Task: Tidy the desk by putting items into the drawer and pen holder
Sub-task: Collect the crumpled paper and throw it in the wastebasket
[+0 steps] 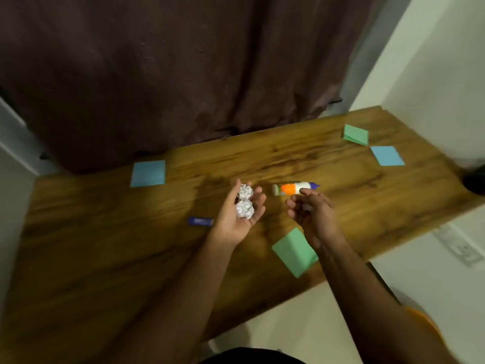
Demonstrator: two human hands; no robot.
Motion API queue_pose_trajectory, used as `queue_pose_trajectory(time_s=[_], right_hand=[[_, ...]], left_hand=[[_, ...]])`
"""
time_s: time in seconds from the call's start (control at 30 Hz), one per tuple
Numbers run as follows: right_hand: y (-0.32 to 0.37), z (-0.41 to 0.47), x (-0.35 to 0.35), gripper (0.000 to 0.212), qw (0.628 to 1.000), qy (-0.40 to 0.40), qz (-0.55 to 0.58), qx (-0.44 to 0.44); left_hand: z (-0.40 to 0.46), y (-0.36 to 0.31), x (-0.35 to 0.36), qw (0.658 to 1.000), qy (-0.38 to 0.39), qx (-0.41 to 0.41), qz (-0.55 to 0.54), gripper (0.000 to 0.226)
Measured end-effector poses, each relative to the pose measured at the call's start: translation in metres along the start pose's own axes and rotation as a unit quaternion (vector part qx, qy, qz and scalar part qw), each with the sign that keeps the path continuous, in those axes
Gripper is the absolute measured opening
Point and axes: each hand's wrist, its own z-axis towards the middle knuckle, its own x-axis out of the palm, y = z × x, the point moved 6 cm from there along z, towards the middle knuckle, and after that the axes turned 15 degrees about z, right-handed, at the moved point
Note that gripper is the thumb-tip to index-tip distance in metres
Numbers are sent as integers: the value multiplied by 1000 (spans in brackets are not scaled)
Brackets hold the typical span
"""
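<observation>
My left hand (237, 216) is palm up over the middle of the wooden desk (105, 245), cupping two crumpled white paper balls (244, 202). My right hand (311, 212) hovers beside it with curled, parted fingers and nothing in it. Just beyond its fingertips a glue bottle (295, 188) with an orange label and blue cap lies on its side. A small blue eraser-like block (200, 221) lies left of my left wrist. No drawer or pen holder is visible.
Sticky notes are scattered on the desk: blue at the back left (148, 173), green (356, 134) and blue (387, 155) at the far right, green (294, 252) under my right forearm. A dark curtain (183, 69) hangs behind. A dark object (475, 181) sits at the right edge.
</observation>
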Motion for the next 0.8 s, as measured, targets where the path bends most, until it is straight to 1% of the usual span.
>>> queue_pose_trajectory(time_s=[0.13,0.27,0.47,0.57,0.6,0.7,0.8], right_hand=[[58,-12,-75,14,996,-59,52,-34],[111,-30,-149,14,988,-107,76,-84],[166,-66,-242,15,962,-193,114,-154],[180,-77,-277,10,952,-217,134,-166],[183,-79,-289,12,950,-223,143,-164],[190,-78,-316,31,943,-241,169,-157],[203,-73,-340,38,928,-268,196,-169]], left_hand=[[21,72,80,996,43,-55,64,29],[34,148,151,983,86,-110,119,25],[37,237,229,955,132,-187,188,20],[39,270,252,934,154,-222,233,17],[41,281,260,927,160,-230,249,16],[49,310,280,910,176,-245,284,16],[64,339,301,893,198,-272,299,18]])
